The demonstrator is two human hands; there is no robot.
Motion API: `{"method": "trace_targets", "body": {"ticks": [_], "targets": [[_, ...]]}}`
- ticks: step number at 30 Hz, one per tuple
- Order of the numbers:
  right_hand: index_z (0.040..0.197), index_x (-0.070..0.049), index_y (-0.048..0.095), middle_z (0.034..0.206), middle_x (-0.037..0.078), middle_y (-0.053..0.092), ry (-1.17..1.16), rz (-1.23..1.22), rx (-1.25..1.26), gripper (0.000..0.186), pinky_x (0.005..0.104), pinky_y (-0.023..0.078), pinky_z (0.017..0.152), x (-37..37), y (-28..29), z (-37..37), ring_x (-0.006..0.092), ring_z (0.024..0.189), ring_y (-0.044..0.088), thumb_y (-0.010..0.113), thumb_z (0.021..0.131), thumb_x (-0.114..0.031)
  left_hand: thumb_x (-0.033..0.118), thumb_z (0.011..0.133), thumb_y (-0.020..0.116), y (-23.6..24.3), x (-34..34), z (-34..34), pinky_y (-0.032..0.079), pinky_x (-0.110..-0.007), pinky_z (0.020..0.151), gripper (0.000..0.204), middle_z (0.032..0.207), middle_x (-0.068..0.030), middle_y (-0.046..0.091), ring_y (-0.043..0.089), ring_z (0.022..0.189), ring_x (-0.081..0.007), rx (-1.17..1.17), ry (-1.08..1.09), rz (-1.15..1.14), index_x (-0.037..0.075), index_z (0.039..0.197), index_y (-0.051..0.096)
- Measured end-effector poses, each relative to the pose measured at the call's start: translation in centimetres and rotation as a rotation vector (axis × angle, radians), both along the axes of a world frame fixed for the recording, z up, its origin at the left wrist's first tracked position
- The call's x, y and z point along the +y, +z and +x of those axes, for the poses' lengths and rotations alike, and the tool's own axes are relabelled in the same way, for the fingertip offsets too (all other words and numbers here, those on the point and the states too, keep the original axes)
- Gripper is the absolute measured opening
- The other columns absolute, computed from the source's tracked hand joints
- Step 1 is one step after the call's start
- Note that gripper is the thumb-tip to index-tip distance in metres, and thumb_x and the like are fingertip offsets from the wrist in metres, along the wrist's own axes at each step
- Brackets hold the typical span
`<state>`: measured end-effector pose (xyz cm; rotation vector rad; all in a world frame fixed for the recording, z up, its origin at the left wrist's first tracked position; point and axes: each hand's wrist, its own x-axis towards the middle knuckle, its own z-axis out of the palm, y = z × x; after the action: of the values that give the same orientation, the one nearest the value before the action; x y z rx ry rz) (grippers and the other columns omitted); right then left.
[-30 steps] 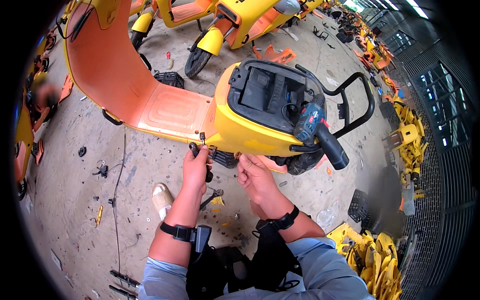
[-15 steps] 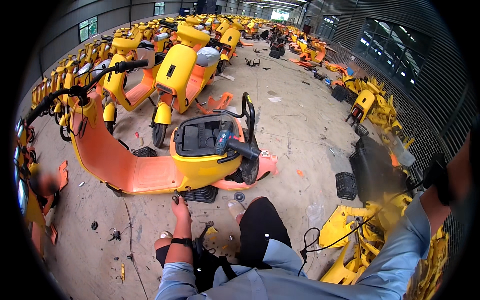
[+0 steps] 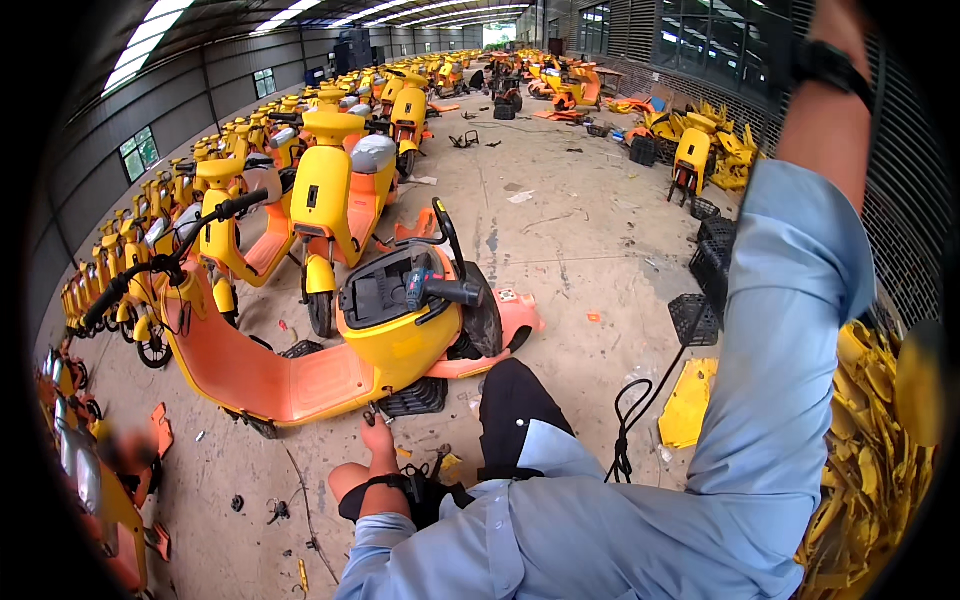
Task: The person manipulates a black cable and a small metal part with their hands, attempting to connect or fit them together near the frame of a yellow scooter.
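Observation:
My left hand grips a small dark metal tool beside the lower edge of the nearest yellow scooter's orange footboard. The scooter's seat compartment stands open, with a blue-and-black cordless power tool lying across it. An orange body part and the dark rear tire show at the scooter's rear. My right arm stretches up to the upper right; my right hand is cut off at the image's top, above a black wrist strap, so its fingers are hidden.
Rows of yellow scooters stand behind and to the left. Along the right wall are black crates and piled yellow panels. Loose orange and yellow parts and cables lie on the concrete floor, which has a black cord near my right.
The view has tilted up across the hall. My right hand has left the scooter and risen high to the upper right; my left hand remains low by the footboard.

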<state>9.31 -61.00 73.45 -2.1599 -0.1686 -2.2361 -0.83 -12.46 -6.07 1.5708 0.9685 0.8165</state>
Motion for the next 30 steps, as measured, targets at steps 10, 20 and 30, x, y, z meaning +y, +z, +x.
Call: {"method": "trace_targets", "body": {"ticks": [10, 20, 30], "targets": [[0.095, -0.008, 0.074, 0.082, 0.012, 0.072, 0.603, -0.351, 1.208, 0.032, 0.0415, 0.053, 0.070, 7.7, -25.5, 0.9, 0.0326, 0.080, 0.068, 0.069, 0.085, -0.038, 0.018, 0.097, 0.057, 4.8, -0.8, -5.6, 0.042, -0.035, 0.052, 0.021, 0.086, -0.0081, 0.059, 0.055, 0.064, -0.0187, -0.020, -0.071, -0.453, 0.003, 0.111, 0.056], [0.086, -0.003, 0.071, 0.075, 0.011, 0.069, 0.779, 0.164, 1.638, 0.030, 0.0346, 0.051, 0.064, -1.8, -42.9, 1.0, 0.0232, 0.068, 0.065, 0.075, 0.084, -0.033, 0.018, 0.094, 0.059, 2.8, -1.8, -4.1, 0.042, -0.032, 0.050, 0.018, 0.086, -0.0077, 0.059, 0.057, 0.065, -0.0188, 0.088, -0.075, -0.565, 0.003, 0.102, 0.054], [0.088, -0.002, 0.057, 0.078, 0.010, 0.064, 0.648, 0.257, 1.575, 0.036, 0.0336, 0.051, 0.065, -3.4, -46.6, 0.8, 0.0226, 0.070, 0.063, 0.080, 0.080, -0.028, 0.018, 0.091, 0.061, 1.4, -3.7, -3.7, 0.044, -0.033, 0.048, 0.015, 0.084, -0.0075, 0.064, 0.061, 0.062, -0.0196, 0.173, -0.075, -0.497, 0.005, 0.098, 0.057]]}}
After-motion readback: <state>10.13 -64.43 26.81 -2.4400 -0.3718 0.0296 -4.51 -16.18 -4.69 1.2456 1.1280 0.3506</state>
